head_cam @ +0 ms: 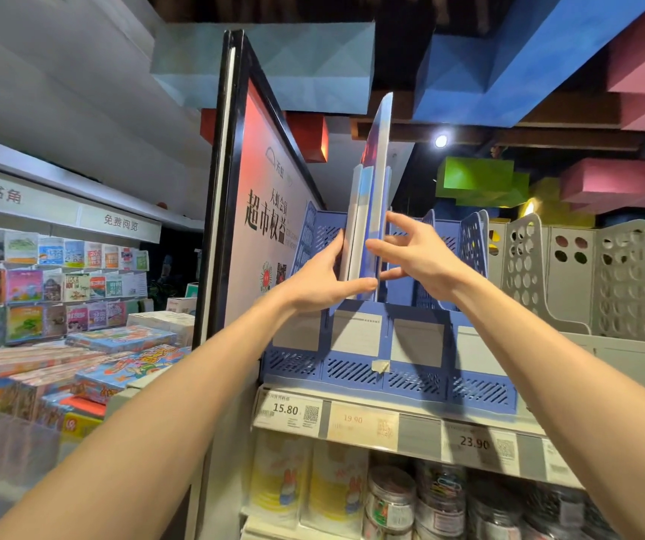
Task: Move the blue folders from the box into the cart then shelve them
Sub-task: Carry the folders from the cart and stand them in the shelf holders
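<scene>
Several blue and white folders [369, 196] stand upright in a left slot of a blue file rack [391, 368] on the top shelf. One folder sticks up taller than the others. My left hand [325, 278] grips the folders from the left, its thumb across their lower front edge. My right hand [414, 251] is beside them on the right, fingers spread and its fingertips touching the folders' right face.
A tall black-framed poster board [258, 196] stands just left of the rack. Grey perforated file racks [586, 274] stand to the right. Price labels [391, 426] line the shelf edge, with jars and tubs below. Book displays [60, 305] fill the left.
</scene>
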### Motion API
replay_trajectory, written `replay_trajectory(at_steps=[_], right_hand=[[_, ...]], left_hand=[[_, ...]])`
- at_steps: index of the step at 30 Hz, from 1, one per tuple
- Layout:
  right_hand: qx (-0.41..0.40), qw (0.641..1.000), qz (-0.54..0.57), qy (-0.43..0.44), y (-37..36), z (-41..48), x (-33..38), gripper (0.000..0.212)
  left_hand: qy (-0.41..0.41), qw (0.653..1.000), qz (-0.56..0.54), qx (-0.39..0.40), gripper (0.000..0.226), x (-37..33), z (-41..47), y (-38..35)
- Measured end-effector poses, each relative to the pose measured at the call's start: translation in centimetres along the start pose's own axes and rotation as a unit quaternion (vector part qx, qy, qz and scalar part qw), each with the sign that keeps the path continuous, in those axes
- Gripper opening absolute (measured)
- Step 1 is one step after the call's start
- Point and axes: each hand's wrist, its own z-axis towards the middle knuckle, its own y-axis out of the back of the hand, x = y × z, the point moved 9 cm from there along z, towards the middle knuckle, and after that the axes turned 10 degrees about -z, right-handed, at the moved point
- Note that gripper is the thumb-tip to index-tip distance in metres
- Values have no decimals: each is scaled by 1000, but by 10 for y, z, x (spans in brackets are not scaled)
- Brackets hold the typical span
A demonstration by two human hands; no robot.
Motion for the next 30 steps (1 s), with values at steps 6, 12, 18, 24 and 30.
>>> replay_trajectory(at_steps=[6,12,18,24,30], right_hand=[[-24,999,22,13,-10,5,3,67],[-70,995,65,-14,-4,-5,-13,61],[-79,995,53,-41,-4,-20,-16,63],[-186,982,3,-29,17,-36,-10,28],[-275,961,-14,-39,24,-51,-19,24]], left_hand=[[-29,1000,-5,9,96,0,-1,2],[11,999,-44,-4,111,7,0,4],[4,1000,-23,-12,100,6,1,3],[2,992,-47,-117,72,-11,-10,19],[-23,959,-54,-276,31,-23,-42,32]])
